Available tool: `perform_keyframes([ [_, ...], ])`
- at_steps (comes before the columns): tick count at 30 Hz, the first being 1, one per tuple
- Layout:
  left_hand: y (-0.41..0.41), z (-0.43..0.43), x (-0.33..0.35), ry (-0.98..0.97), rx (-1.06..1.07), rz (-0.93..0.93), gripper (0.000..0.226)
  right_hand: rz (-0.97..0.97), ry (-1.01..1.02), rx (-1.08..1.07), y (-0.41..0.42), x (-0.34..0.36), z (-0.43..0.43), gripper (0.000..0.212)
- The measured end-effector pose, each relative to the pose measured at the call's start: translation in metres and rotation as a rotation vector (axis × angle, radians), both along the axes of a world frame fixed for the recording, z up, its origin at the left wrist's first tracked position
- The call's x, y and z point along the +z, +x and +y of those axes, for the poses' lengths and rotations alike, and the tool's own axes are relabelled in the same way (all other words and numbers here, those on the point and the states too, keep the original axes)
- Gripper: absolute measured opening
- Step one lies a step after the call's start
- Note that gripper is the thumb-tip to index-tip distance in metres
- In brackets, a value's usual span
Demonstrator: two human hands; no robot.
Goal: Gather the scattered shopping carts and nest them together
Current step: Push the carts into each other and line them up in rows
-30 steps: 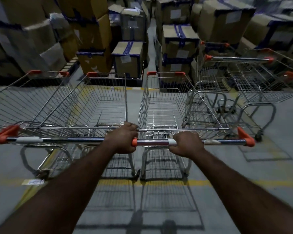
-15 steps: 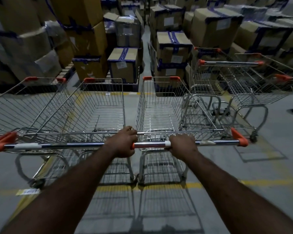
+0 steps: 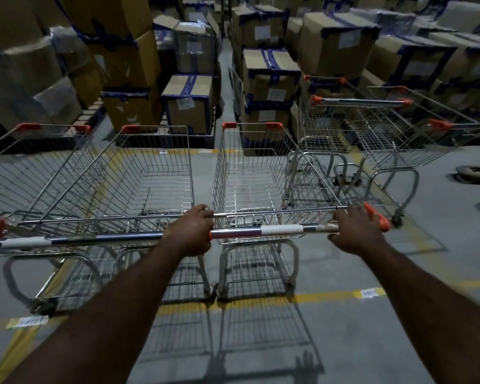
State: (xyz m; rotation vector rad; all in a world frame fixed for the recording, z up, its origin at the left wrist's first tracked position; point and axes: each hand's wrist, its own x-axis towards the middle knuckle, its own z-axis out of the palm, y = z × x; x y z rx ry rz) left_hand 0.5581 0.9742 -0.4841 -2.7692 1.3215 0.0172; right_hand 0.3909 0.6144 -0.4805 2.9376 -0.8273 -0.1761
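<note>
Two wire shopping carts stand side by side in front of me. The left cart (image 3: 139, 173) has another cart (image 3: 25, 167) nested at its left side. My left hand (image 3: 190, 232) is closed around the right end of the left cart's handle (image 3: 94, 239). The right cart (image 3: 250, 173) has a silver handle (image 3: 280, 230) with orange end caps. My right hand (image 3: 355, 231) lies over the right end of that handle, fingers curled loosely around it. Two more carts (image 3: 358, 101) stand nested at the back right.
Stacked cardboard boxes (image 3: 269, 76) with blue tape fill the back, split by a narrow aisle (image 3: 226, 87). A yellow floor line (image 3: 311, 297) runs under the cart wheels. A low flat dolly (image 3: 474, 174) lies at the right edge.
My right hand has slid from the middle of the right cart's handle to its right end. My left hand keeps its grip. Both front carts sit slightly farther from the boxes.
</note>
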Motion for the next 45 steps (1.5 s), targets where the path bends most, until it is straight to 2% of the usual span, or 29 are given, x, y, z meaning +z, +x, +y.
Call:
perform_keyframes([
  [5, -0.001, 0.000, 0.000, -0.009, 0.004, -0.008, 0.042, -0.013, -0.029, -0.172, -0.014, -0.005, -0.016, 0.072],
  [10, 0.003, 0.002, -0.006, -0.006, -0.014, -0.020, 0.036, 0.006, 0.021, -0.189, -0.011, -0.006, -0.018, 0.072],
  [16, 0.006, -0.002, -0.005, 0.072, -0.001, 0.002, 0.038, 0.063, 0.021, -0.124, -0.014, -0.004, -0.023, 0.068],
  [21, 0.006, -0.008, 0.000, 0.189, 0.042, 0.033, 0.046, 0.001, 0.019, 0.038, -0.029, 0.013, -0.045, 0.036],
  [23, 0.005, -0.011, 0.003, 0.231, 0.085, 0.058, 0.048, 0.005, 0.014, 0.094, -0.036, 0.022, -0.053, 0.029],
  [28, -0.001, -0.015, 0.007, 0.301, 0.170, 0.070, 0.054, 0.016, 0.060, 0.119, -0.041, 0.021, -0.061, 0.045],
  [31, 0.000, -0.015, 0.006, 0.341, 0.178, 0.051, 0.057, 0.009, 0.075, 0.154, -0.044, 0.024, -0.063, 0.043],
  [35, -0.008, -0.038, 0.027, 0.502, 0.326, 0.153, 0.053, 0.087, 0.050, 0.174, -0.043, 0.035, -0.056, 0.041],
  [37, -0.020, -0.066, 0.040, 0.469, 0.369, 0.229, 0.052, 0.138, 0.046, 0.180, -0.042, 0.040, -0.055, 0.039],
  [40, -0.037, -0.119, 0.049, 0.276, 0.311, 0.324, 0.069, 0.181, 0.120, 0.160, -0.040, 0.044, -0.058, 0.042],
  [45, -0.079, -0.211, 0.050, 0.118, 0.079, 0.252, 0.073, 0.194, 0.227, 0.209, -0.044, 0.040, -0.065, 0.063],
])
